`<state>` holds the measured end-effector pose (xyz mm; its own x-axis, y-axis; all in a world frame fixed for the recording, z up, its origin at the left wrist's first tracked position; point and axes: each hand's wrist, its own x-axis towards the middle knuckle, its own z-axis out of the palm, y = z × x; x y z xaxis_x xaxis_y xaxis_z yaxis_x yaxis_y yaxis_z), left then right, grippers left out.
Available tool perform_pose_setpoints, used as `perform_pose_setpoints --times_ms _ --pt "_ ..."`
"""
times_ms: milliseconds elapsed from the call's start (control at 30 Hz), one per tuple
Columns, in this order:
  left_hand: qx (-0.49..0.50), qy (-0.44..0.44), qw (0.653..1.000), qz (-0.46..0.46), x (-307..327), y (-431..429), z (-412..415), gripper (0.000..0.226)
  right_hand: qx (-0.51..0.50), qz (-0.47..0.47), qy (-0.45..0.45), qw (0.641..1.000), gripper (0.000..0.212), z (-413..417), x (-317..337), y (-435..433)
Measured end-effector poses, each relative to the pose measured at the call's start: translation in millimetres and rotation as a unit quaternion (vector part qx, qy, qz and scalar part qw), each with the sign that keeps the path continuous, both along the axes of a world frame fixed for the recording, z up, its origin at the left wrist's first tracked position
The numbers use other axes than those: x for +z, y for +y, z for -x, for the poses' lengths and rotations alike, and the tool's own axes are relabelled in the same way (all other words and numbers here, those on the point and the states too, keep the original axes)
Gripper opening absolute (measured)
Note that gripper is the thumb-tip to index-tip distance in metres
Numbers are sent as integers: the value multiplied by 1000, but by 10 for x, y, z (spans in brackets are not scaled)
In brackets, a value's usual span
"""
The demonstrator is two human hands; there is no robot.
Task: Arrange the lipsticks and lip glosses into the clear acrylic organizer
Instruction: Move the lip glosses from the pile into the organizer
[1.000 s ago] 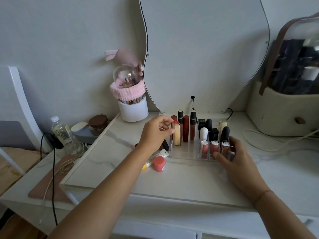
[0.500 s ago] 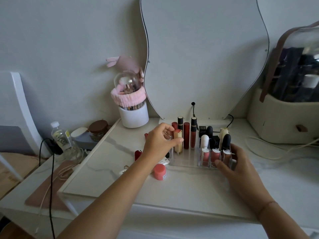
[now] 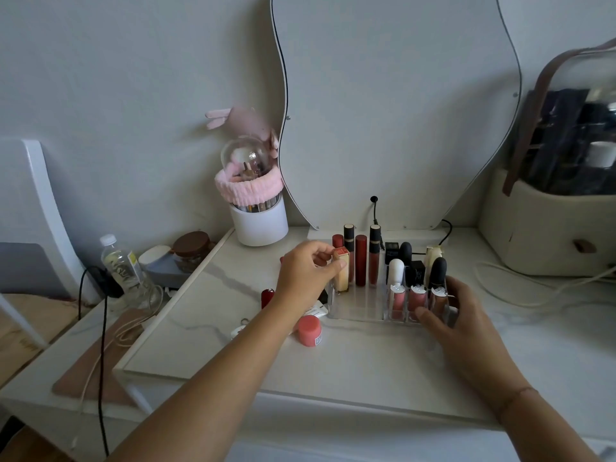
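Pinched between thumb and fingers of the left hand [image 3: 308,276], a cream lipstick [image 3: 341,274] stands upright in the left end of the clear organizer [image 3: 358,308]. Right hand [image 3: 466,323] lies spread against the organizer's front right corner, gripping nothing. Beside it on the table [image 3: 366,368] lies a pink jar [image 3: 310,330].

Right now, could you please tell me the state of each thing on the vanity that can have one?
Left hand: gripping the cream lipstick, upright at the organizer's left end.
Right hand: resting on the clear organizer, steadying it.
Organizer: partly filled.
Pink jar: on its side, outside.
Red tube: upright, outside.
Water bottle: capped.
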<state>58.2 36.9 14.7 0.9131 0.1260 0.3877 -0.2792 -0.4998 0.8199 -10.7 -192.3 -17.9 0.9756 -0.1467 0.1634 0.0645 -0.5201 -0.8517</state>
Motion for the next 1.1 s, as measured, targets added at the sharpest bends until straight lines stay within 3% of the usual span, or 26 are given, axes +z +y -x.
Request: perform_pose_setpoints --times_ms 400,500,633,767,1100 --pt "-17 3 1000 24 14 114 -29 23 2 9 -9 1000 65 -12 -22 -16" --pt "48 -24 998 38 106 467 -137 18 1 3 -8 1000 64 -16 -32 -13" --pt "135 90 987 -10 19 947 -399 32 2 2 -8 1000 64 -23 -48 -18" --pt "71 214 973 -54 -154 974 -569 56 -1 4 -10 1000 64 -31 -53 -18" --pt "-5 240 970 -45 -225 1123 -649 55 -3 12 -19 1000 61 -54 -95 -32"
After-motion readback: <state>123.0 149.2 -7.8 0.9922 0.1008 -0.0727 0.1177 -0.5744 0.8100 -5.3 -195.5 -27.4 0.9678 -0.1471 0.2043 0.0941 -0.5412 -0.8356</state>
